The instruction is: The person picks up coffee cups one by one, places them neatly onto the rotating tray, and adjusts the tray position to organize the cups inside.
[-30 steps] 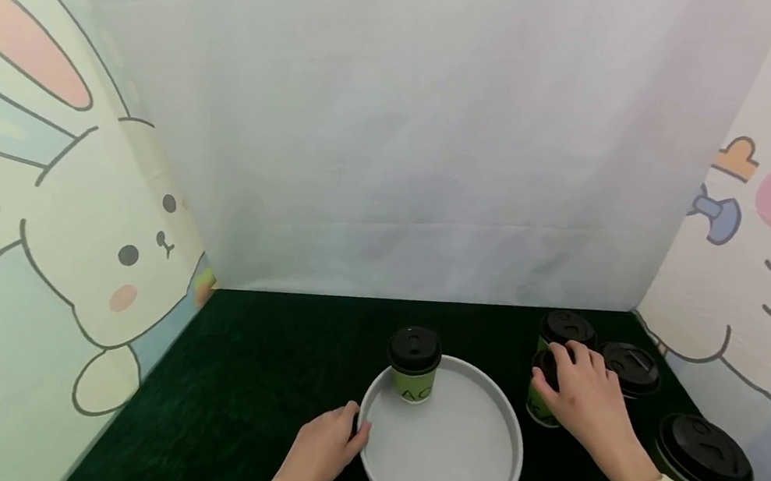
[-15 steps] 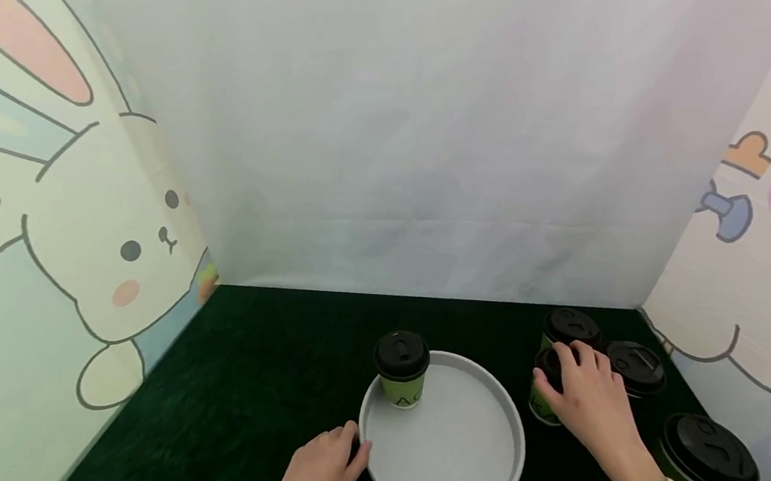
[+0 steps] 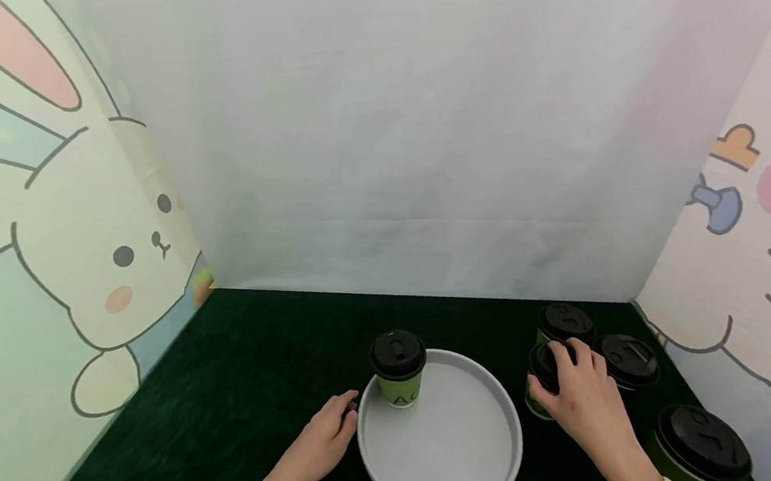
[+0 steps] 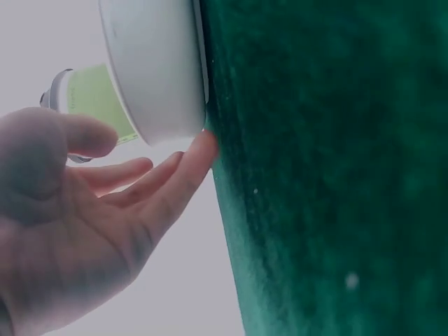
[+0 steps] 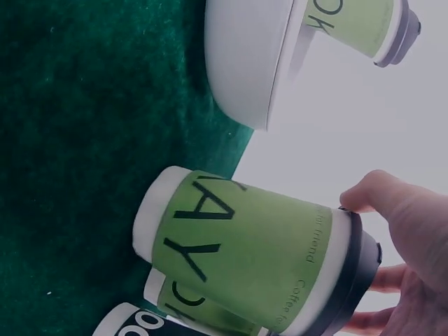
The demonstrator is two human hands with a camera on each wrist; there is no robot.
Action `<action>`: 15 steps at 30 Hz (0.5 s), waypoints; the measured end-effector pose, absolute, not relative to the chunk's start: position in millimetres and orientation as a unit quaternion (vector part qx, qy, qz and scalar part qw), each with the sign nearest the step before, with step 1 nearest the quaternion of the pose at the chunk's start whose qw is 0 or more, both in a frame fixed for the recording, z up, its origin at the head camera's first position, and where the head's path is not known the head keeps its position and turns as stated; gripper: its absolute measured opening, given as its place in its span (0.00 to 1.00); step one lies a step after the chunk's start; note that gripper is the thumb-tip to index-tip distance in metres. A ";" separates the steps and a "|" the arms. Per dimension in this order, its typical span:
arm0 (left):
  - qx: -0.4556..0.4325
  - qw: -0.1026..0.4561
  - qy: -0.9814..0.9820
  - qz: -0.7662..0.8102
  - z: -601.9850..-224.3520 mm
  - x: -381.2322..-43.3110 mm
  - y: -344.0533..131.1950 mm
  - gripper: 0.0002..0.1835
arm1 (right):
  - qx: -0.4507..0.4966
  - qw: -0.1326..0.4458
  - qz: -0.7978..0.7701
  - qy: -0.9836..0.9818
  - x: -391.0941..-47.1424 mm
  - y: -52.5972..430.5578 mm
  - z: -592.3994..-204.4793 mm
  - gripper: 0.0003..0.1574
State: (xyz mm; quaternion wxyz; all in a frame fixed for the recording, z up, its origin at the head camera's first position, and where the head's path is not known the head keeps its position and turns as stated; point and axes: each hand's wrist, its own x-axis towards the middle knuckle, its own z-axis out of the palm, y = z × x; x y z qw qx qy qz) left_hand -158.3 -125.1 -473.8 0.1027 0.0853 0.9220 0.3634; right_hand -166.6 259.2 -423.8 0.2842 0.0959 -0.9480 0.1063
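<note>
A green paper coffee cup with a black lid (image 3: 399,359) stands upright on the left back part of a round white tray (image 3: 446,466). My left hand (image 3: 313,443) is beside the tray's left side; in the left wrist view its fingers reach loosely extended to the outer wall. My right hand (image 3: 585,403) grips another lidded coffee cup (image 5: 245,245) from above, thumb on one side of the lid and fingers on the other. That held cup's base is close to the green cloth in the right wrist view, and the hand covers part of its lid in the head view.
More lidded cups stand around the right hand: one behind (image 3: 566,321), one just right of the fingers (image 3: 628,360), and a nearer one (image 3: 704,446) by the forearm. Dark green cloth (image 3: 260,360) covers the table. A white curtain (image 3: 394,155) and printed side panels enclose it.
The left thumb has come off the tray's rim, and that hand has drawn slightly away. The cup on the tray has shifted a little left. My right hand keeps its hold, almost still.
</note>
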 end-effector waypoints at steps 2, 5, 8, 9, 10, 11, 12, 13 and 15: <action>0.094 0.103 0.913 0.384 -474.5 -162.9 -126.2 0.26 | 0.096 0.288 0.113 -0.946 -166.3 257.4 -421.7 0.37; 0.101 0.103 0.905 0.401 -475.2 -167.1 -127.0 0.26 | 0.093 0.286 0.122 -0.946 -164.9 251.1 -415.9 0.36; 0.101 0.095 0.907 0.398 -474.8 -169.2 -127.3 0.25 | 0.099 0.291 0.124 -0.944 -163.9 240.0 -407.1 0.36; 0.101 0.091 0.909 0.394 -474.3 -169.8 -127.3 0.25 | 0.103 0.293 0.123 -0.942 -163.8 235.5 -404.0 0.35; 0.100 0.085 0.911 0.390 -473.4 -170.3 -127.0 0.24 | 0.108 0.296 0.121 -0.941 -163.9 231.1 -400.9 0.35; 0.099 0.079 0.915 0.383 -472.9 -171.0 -126.8 0.24 | 0.114 0.303 0.117 -0.939 -164.0 226.8 -398.0 0.35; 0.097 0.073 0.919 0.375 -471.9 -171.5 -126.4 0.24 | 0.121 0.311 0.113 -0.936 -164.2 222.7 -395.1 0.35; 0.097 0.066 0.923 0.366 -471.1 -172.2 -125.9 0.24 | 0.127 0.318 0.110 -0.933 -164.6 218.7 -392.3 0.35; 0.100 0.055 0.929 0.352 -468.8 -173.1 -124.9 0.26 | 0.138 0.330 0.107 -0.928 -164.8 211.2 -387.4 0.35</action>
